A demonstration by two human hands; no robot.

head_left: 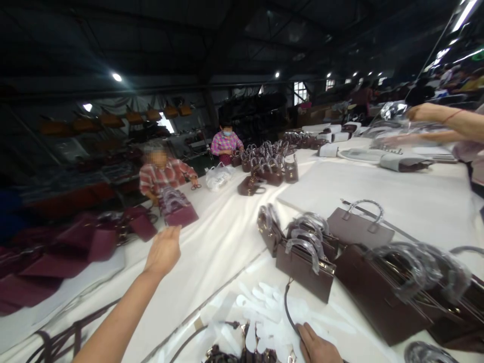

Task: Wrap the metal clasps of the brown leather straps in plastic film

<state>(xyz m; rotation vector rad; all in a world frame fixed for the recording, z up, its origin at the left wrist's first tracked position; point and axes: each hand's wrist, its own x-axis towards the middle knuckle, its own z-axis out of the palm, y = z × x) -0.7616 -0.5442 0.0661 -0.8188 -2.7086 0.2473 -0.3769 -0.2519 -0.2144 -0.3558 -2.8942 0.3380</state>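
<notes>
My left hand point(164, 252) is stretched far out over the white table, smeared by motion. Its fingers look extended, nothing shows in them, and their tips lie close to the near edge of a maroon handbag point(182, 216); I cannot tell whether they touch it. At the bottom of the view, my right hand point(319, 347) is closed on a thin dark strap point(290, 307) that curves up toward a brown handbag point(306, 272) with plastic-wrapped handles. Left of that hand are white cut-out pieces point(260, 297) and a cluster of dark straps with metal clasps point(245, 348).
Larger brown handbags point(378, 287) crowd the right side, more maroon bags point(86, 242) the left. Two people sit across the white table point(223, 232), one beside scissors point(195, 186). A co-worker's arms point(446, 118) reach in at right. Straps point(64, 338) lie at lower left.
</notes>
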